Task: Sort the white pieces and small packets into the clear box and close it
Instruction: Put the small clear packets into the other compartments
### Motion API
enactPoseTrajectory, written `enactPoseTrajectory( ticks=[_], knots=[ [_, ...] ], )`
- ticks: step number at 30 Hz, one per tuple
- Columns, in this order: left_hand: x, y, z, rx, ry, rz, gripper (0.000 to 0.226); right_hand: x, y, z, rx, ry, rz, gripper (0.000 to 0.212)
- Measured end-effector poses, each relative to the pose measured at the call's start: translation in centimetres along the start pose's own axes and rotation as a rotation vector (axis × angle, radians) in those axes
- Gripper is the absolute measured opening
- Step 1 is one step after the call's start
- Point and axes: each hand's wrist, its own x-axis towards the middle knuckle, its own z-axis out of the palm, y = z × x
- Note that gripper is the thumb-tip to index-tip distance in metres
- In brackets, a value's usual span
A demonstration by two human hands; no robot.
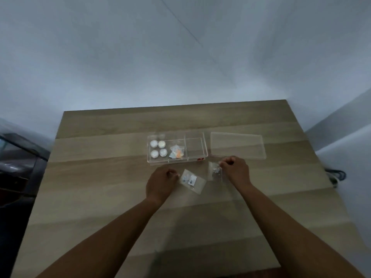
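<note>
So the wooden table [120,187] has loads of bare room on every side of the clear box [195,157], nothing near an edge. The lid [237,145] lies flat just right of the box, so closing's not done. Inside the box: four white pieces [158,148] in the left compartment, one packet [176,154] in the middle, right one looks empty. In front of the box, left hand [160,184] pinches a packet [192,181], right hand [235,169] pinches another [215,171]. Roughly two-thirds done, I'd say.
</note>
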Motion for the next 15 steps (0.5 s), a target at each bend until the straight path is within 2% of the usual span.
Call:
enactPoseTrajectory(
  ticks=[4, 8, 12, 15],
  knots=[
    [0.8, 1.7, 1.9, 0.117, -0.14, 0.036, 0.031, -0.9, 1.5, 0.1, -0.04, -0.003, 0.054, 0.011],
    [1.2, 2.4, 3.0, 0.173, -0.133, -0.043, 0.044, -1.5, 1.7, 1.0, -0.09, -0.027, 0.082, 0.027],
    [1.1, 3.0, 3.2, 0.181, -0.141, -0.092, 0.032, -1.8, 0.9, 2.0, -0.25, -0.027, 0.097, 0.049],
    [1.0, 3.5, 3.0, 0.214, -0.167, -0.102, 0.029, -1.8, 0.4, 2.6, -0.333, -0.055, 0.088, 0.055]
  ],
)
